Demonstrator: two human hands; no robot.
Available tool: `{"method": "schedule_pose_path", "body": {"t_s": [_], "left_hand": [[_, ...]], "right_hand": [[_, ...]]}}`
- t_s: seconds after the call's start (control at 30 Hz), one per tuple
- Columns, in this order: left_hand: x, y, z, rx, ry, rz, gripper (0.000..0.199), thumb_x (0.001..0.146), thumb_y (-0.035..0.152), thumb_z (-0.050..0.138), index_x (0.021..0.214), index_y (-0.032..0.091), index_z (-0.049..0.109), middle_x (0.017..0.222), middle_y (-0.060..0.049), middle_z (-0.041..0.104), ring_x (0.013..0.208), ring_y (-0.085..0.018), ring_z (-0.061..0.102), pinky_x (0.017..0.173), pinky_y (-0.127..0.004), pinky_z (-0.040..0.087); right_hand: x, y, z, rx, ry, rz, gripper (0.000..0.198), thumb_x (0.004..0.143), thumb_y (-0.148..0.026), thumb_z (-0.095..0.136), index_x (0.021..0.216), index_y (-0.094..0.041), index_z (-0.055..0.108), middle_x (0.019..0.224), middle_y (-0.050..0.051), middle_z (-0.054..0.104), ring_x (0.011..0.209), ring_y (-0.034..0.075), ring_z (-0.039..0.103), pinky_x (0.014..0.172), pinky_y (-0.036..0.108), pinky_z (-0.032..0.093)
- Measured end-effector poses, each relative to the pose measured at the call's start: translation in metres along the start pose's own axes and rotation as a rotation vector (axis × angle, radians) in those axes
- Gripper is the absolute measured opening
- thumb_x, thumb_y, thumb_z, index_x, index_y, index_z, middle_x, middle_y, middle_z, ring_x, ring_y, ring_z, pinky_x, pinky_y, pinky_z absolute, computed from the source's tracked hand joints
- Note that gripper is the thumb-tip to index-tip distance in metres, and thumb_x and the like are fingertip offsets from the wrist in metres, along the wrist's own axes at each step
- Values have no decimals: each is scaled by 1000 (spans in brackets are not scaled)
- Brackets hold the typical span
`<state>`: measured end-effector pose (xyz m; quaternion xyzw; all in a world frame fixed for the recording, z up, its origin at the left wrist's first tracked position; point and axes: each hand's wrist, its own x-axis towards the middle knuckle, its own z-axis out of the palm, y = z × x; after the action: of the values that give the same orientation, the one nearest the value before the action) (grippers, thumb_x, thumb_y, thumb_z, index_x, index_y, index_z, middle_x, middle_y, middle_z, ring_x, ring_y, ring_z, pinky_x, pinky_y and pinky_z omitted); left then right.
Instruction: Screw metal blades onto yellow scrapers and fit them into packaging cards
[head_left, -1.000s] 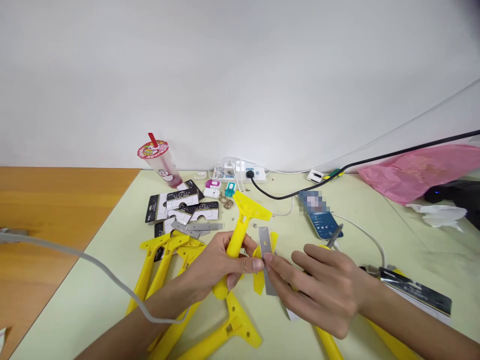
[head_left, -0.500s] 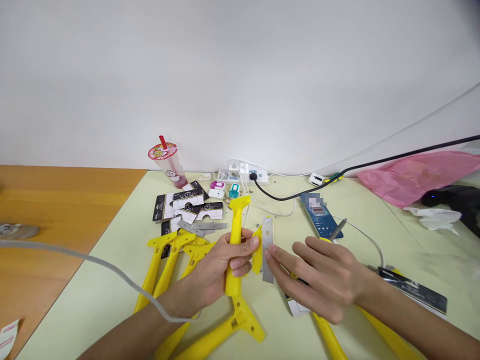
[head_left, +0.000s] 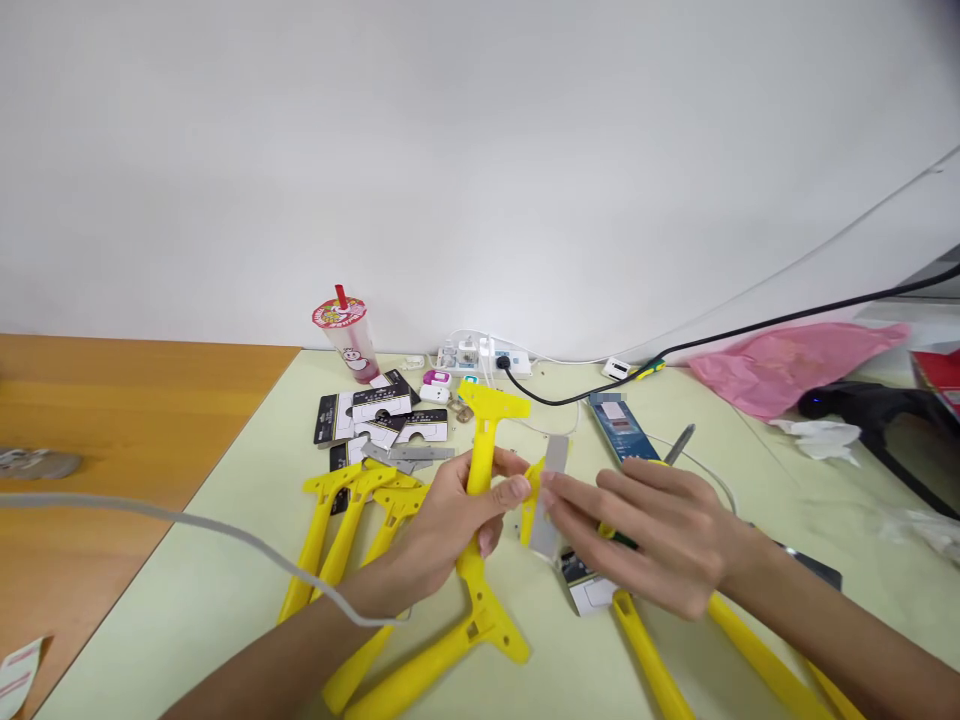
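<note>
In front of me my left hand [head_left: 448,535] is closed around a yellow scraper handle [head_left: 484,440], its wide head pointing up. A small yellow clamp piece [head_left: 530,508] sits at those fingertips. My right hand [head_left: 656,535] pinches a flat grey scraper blade [head_left: 555,470] by its edge, close beside the clamp piece. Behind the right fingers a tool with a grey metal shaft [head_left: 680,444] and a yellow-green grip sticks out, seemingly tucked in that hand; most of it is hidden. Below the hands lies another yellow scraper handle [head_left: 480,625].
Several yellow scraper handles [head_left: 319,530] lie at left, near loose blades [head_left: 420,454] and black-white packaging cards [head_left: 379,405]. A drink cup [head_left: 356,345] stands behind. A power strip [head_left: 517,362], phone [head_left: 619,430] and pink bag [head_left: 787,365] lie farther back. A cable [head_left: 247,540] crosses my left forearm.
The blade has tilted in my right hand, its top leaning right. The scraper handle in my left hand has turned, showing its head broader. The view has shifted slightly right.
</note>
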<state>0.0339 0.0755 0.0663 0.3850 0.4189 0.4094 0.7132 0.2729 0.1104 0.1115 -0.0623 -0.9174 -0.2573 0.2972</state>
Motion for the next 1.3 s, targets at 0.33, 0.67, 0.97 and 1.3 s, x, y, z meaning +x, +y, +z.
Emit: {"method": "schedule_pose_path", "body": {"t_s": [0.33, 0.67, 0.97, 1.3], "left_hand": [[17, 18, -24, 479, 19, 298, 50, 109, 61, 54, 138, 20, 55, 116, -8, 74, 46, -3, 47, 49, -24, 51], [5, 31, -25, 391, -99, 289, 44, 104, 60, 63, 121, 19, 64, 84, -1, 70, 46, -8, 57, 43, -21, 48], [6, 35, -30, 388, -116, 225, 48, 103, 64, 61, 100, 17, 65, 57, 3, 60, 42, -12, 54, 42, -22, 44], [5, 29, -30, 343, -184, 160, 43, 104, 61, 62, 97, 18, 64, 62, 1, 64, 44, -10, 51, 43, -22, 38]], "right_hand": [[58, 41, -6, 562, -60, 1085, 22, 100, -44, 76, 95, -23, 80, 88, 1, 79, 65, 15, 66, 59, 31, 50], [74, 54, 21, 763, -363, 1117, 31, 87, -53, 85, 97, -24, 81, 88, 0, 75, 66, 13, 54, 59, 30, 40], [75, 39, 28, 910, -281, 1211, 47, 86, -65, 82, 78, -19, 74, 75, 2, 67, 62, 13, 51, 53, 27, 38], [58, 22, 41, 1000, -139, 1345, 54, 73, -67, 93, 70, -19, 68, 69, 0, 62, 55, 10, 44, 48, 26, 33]]}}
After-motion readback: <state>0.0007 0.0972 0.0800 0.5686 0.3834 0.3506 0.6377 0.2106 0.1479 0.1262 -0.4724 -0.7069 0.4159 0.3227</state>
